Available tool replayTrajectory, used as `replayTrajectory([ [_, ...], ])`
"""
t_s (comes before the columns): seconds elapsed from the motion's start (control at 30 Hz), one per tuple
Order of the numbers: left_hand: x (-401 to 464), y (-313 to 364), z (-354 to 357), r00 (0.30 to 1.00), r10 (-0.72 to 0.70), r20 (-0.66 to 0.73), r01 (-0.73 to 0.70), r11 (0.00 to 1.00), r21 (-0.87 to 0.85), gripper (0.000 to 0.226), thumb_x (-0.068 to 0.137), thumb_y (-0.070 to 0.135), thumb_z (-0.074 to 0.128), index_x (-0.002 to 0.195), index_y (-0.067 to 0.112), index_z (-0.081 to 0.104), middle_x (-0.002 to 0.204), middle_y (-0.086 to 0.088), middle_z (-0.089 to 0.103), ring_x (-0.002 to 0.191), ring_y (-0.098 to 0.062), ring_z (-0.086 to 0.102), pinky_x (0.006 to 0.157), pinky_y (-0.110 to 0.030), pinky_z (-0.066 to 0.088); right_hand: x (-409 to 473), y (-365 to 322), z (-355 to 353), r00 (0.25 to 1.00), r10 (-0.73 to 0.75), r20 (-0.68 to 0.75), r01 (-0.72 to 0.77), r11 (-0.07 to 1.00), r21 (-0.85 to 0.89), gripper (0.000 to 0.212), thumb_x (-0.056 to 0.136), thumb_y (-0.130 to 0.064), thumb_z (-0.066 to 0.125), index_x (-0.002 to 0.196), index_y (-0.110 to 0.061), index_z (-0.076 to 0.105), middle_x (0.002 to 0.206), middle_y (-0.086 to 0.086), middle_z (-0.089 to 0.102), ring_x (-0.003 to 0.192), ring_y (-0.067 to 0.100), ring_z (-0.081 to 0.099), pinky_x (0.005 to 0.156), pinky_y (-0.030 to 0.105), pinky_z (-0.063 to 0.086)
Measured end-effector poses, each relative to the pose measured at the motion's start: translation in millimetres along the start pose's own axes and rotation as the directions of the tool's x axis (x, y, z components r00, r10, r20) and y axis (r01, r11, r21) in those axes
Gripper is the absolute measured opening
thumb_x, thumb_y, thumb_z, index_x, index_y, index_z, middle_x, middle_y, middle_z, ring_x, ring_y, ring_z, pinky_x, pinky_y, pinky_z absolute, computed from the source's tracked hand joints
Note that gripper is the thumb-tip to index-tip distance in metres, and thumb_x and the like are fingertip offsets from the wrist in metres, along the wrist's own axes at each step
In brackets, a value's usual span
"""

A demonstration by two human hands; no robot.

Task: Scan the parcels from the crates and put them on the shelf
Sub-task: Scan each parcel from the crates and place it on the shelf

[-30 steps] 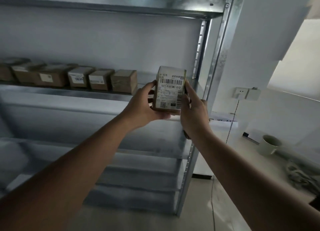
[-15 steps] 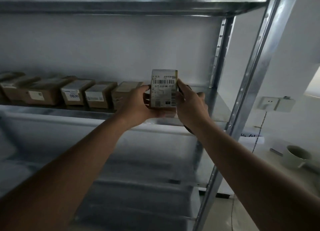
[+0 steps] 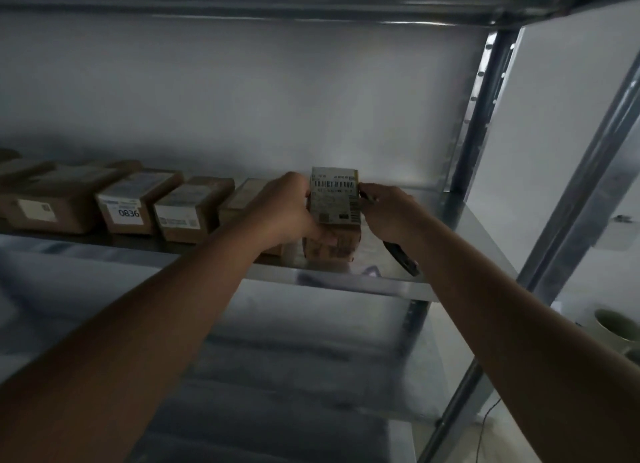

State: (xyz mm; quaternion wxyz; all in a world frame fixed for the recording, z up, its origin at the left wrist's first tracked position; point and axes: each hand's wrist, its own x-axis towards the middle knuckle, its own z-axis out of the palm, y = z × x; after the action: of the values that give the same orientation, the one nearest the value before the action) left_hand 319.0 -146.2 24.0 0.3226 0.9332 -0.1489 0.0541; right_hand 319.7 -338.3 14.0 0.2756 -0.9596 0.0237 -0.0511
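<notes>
A small cardboard parcel (image 3: 335,195) with a barcode label stands upright on the metal shelf (image 3: 346,280), at the right end of a row of parcels. My left hand (image 3: 282,213) grips its left side and lower front. My right hand (image 3: 388,213) holds its right side with the fingers curled against it. A dark strap or object (image 3: 401,256) hangs below my right wrist. The parcel's base is reflected in the shiny shelf surface.
Several brown parcels line the shelf to the left, one marked 0836 (image 3: 126,209). A shelf upright (image 3: 474,116) rises at the right, another post (image 3: 588,171) nearer me. Bare shelf surface lies right of the parcel. A white cup (image 3: 614,327) sits at far right.
Both hands have carried the parcel forward and down from in front of the shelf onto it, beside the last parcel in the row. The view has moved closer.
</notes>
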Motion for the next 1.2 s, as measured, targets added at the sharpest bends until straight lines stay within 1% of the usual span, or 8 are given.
replayTrajectory([
  [0.13, 13, -1, -6, 0.997, -0.026, 0.075, 0.023, 0.998, 0.05, 0.046, 0.06, 0.032, 0.105, 0.084, 0.028, 0.066, 0.072, 0.017, 0.063, 0.065, 0.005, 0.054, 0.041, -0.004, 0.035, 16, -7, 0, 0.996, 0.036, 0.077, -0.029, 0.995, -0.093, 0.04, 0.114, -0.021, 0.043, 0.144, -0.037, 0.063, 0.13, 0.006, 0.069, 0.11, 0.032, 0.065, 0.094, 0.041, 0.054],
  [0.3, 25, -6, -10, 0.981, -0.045, 0.19, 0.033, 0.997, 0.069, 0.036, 0.07, 0.025, 0.1, 0.082, 0.026, 0.066, 0.079, 0.014, 0.069, 0.07, 0.0, 0.06, 0.05, -0.02, 0.037, 21, -14, 0, 0.993, 0.043, 0.106, -0.029, 0.99, -0.135, 0.039, 0.115, -0.024, 0.042, 0.147, -0.031, 0.063, 0.129, 0.008, 0.067, 0.103, 0.028, 0.066, 0.085, 0.036, 0.052],
  [0.6, 29, 1, -8, 0.974, -0.064, 0.22, 0.042, 0.994, 0.104, 0.055, 0.084, 0.02, 0.091, 0.133, 0.011, 0.068, 0.109, -0.008, 0.074, 0.099, -0.026, 0.07, 0.085, -0.036, 0.058, 31, -10, 9, 0.992, 0.079, 0.1, -0.073, 0.995, -0.061, 0.036, 0.114, -0.021, 0.047, 0.146, -0.026, 0.064, 0.126, 0.008, 0.069, 0.107, 0.027, 0.068, 0.086, 0.033, 0.052],
  [0.7, 30, 3, -5, 0.976, -0.072, 0.205, 0.048, 0.992, 0.121, 0.058, 0.086, 0.018, 0.089, 0.139, 0.013, 0.066, 0.115, -0.008, 0.073, 0.1, -0.025, 0.068, 0.071, -0.03, 0.047, 36, -5, 12, 0.993, 0.09, 0.083, -0.089, 0.996, -0.009, 0.034, 0.113, -0.021, 0.05, 0.142, -0.027, 0.067, 0.12, 0.007, 0.071, 0.094, 0.025, 0.066, 0.079, 0.037, 0.051],
  [0.87, 22, 10, -4, 0.985, -0.063, 0.158, 0.041, 0.99, 0.135, 0.076, 0.082, 0.02, 0.092, 0.151, 0.015, 0.058, 0.143, -0.009, 0.065, 0.124, -0.027, 0.062, 0.086, -0.031, 0.044, 31, 7, 15, 0.997, 0.071, 0.02, -0.072, 0.996, 0.061, 0.035, 0.108, -0.014, 0.051, 0.138, -0.02, 0.067, 0.111, 0.008, 0.072, 0.09, 0.027, 0.065, 0.076, 0.038, 0.052],
  [1.03, 4, 13, -7, 0.997, 0.078, -0.01, -0.076, 0.988, 0.136, 0.053, 0.091, 0.03, 0.083, 0.14, 0.018, 0.068, 0.131, -0.003, 0.072, 0.099, -0.012, 0.061, 0.062, -0.006, 0.038, 8, 14, 11, 0.996, 0.016, -0.091, -0.016, 1.0, 0.001, 0.048, 0.109, -0.026, 0.044, 0.156, -0.035, 0.048, 0.143, 0.009, 0.065, 0.117, 0.035, 0.064, 0.099, 0.054, 0.057],
  [1.1, -6, 15, -8, 0.988, 0.133, -0.085, -0.118, 0.979, 0.166, 0.046, 0.097, 0.025, 0.075, 0.141, 0.014, 0.067, 0.133, -0.008, 0.07, 0.105, -0.016, 0.063, 0.074, -0.006, 0.043, 0, 15, 11, 0.991, -0.026, -0.13, 0.023, 0.999, -0.023, 0.048, 0.11, -0.027, 0.041, 0.157, -0.035, 0.045, 0.14, 0.01, 0.066, 0.117, 0.035, 0.062, 0.098, 0.051, 0.054],
  [1.2, -20, 15, -7, 0.966, 0.223, -0.133, -0.186, 0.952, 0.241, 0.039, 0.1, 0.019, 0.07, 0.136, 0.006, 0.069, 0.14, -0.014, 0.065, 0.127, -0.029, 0.061, 0.101, -0.03, 0.048, -15, 10, 11, 0.976, -0.07, -0.208, 0.065, 0.997, -0.03, 0.047, 0.111, -0.031, 0.038, 0.157, -0.039, 0.045, 0.136, 0.013, 0.067, 0.118, 0.038, 0.058, 0.089, 0.044, 0.046],
])
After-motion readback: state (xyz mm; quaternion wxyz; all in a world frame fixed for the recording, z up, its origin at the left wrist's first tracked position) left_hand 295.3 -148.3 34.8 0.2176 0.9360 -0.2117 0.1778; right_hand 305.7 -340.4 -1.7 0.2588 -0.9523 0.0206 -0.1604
